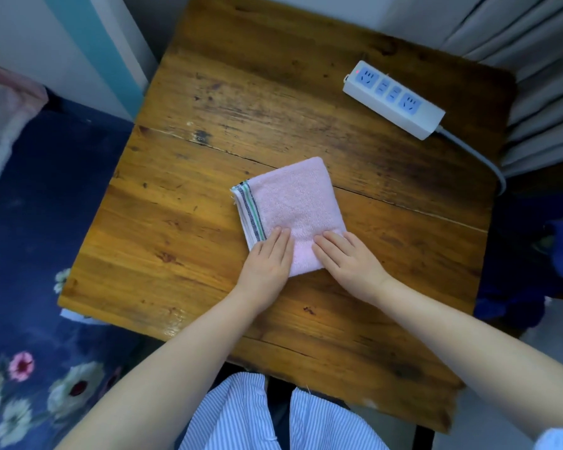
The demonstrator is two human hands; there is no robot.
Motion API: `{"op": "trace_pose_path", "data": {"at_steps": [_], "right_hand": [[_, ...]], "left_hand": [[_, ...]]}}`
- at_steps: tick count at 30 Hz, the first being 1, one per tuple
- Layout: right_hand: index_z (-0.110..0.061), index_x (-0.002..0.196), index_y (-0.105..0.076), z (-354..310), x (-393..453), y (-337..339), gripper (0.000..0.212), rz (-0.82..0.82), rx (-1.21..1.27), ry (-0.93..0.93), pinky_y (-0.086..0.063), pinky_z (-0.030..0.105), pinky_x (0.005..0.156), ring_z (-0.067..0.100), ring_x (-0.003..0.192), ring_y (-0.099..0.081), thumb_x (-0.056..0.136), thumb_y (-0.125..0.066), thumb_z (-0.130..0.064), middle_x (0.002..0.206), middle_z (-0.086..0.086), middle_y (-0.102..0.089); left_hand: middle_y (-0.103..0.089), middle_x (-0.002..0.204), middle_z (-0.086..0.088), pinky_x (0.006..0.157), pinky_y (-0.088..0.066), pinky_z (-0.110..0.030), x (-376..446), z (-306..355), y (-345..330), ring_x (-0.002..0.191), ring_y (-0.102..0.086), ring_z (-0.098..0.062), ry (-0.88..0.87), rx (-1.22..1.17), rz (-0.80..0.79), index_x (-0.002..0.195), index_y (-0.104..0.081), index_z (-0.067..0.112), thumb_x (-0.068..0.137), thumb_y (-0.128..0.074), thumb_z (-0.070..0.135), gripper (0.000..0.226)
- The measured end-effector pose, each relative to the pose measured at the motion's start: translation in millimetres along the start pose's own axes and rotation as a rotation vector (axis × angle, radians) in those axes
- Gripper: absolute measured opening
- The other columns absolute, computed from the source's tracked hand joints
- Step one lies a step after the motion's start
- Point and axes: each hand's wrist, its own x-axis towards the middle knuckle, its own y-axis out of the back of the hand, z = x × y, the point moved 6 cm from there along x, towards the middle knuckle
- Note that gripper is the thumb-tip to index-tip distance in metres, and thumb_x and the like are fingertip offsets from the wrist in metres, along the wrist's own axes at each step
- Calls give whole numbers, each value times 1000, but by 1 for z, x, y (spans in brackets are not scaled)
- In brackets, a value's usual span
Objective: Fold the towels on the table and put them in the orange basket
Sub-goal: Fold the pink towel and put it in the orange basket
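A pink towel (298,203), folded into a small square with a striped band along its left edge, lies in the middle of the wooden table (208,157). My left hand (268,261) lies flat on the towel's near left corner, fingers straight. On the near right corner my right hand (348,258) presses down the same way. No orange basket shows in this view.
A white power strip (394,99) with a grey cable lies at the table's far right. A dark blue flowered cover (46,254) spreads to the left of the table. Pale curtains (533,60) hang at the far right. My striped trousers (257,417) show below the table's near edge.
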Motion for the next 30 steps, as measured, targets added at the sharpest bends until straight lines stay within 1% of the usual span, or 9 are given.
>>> {"op": "trace_pose_path", "data": {"at_steps": [6,10,13,15,17,19,23,26,30], "right_hand": [[1,78,-72,-4,11,15,27,96,60,-19,-57,31,65,26,72,-70,85,-46,1,80,14,-72],[2,90,-69,-18,16,32,23,123,84,-37,-56,32,63,31,78,-69,68,-65,8,88,17,-72],[-2,105,-54,-42,23,40,28,128,4,-33,-49,30,56,35,85,-68,79,-44,1,106,21,-69],[-4,109,-57,-67,25,37,30,71,-43,30,-51,31,56,36,91,-68,81,-52,-10,112,20,-67],[-7,108,-66,-86,26,31,53,-56,-54,77,-56,33,59,34,93,-68,60,-81,-26,113,17,-67],[-7,106,-66,-111,35,31,65,-128,-56,100,-58,34,60,33,88,-70,48,-89,-25,109,16,-69],[-4,96,-64,-171,65,46,52,5,64,194,-48,25,41,28,56,-62,46,-73,9,80,12,-71],[-9,94,-46,-239,93,58,51,-3,126,282,-35,22,33,25,50,-55,48,-52,11,71,7,-66],[-4,84,-66,-330,123,70,50,-142,103,417,-35,22,27,28,53,-58,37,-71,10,70,10,-64]], "left_hand": [[-72,99,-15,70,-59,-29,-6,1,5,93,-70,-26,-33,8,118,93,-73,1,69,-64,4,26],[-72,91,-24,63,-57,-32,-21,-14,18,83,-72,-30,3,-107,126,88,-71,-8,61,-59,3,31],[-46,137,-25,101,-41,-28,-46,-35,12,126,-50,-29,111,-295,73,131,-45,-5,89,-45,2,42],[-28,151,-12,111,-24,-26,-75,-55,2,138,-32,-22,234,-412,-16,143,-26,5,97,-34,10,47],[-32,150,-11,107,-26,-29,-102,-69,1,135,-36,-24,305,-504,-36,142,-29,6,95,-37,8,48],[-36,147,-10,102,-32,-32,-137,-81,1,130,-41,-26,359,-550,-41,141,-32,6,91,-40,6,50],[-42,144,-7,99,-34,-31,-210,-101,-5,128,-44,-24,467,-570,3,139,-36,8,91,-41,6,48],[-43,143,-6,101,-37,-36,-290,-120,-12,129,-43,-22,572,-556,28,138,-37,9,91,-39,5,48],[-47,137,-10,96,-39,-39,-388,-137,-21,123,-47,-26,761,-508,26,136,-39,8,89,-39,5,47]]}}
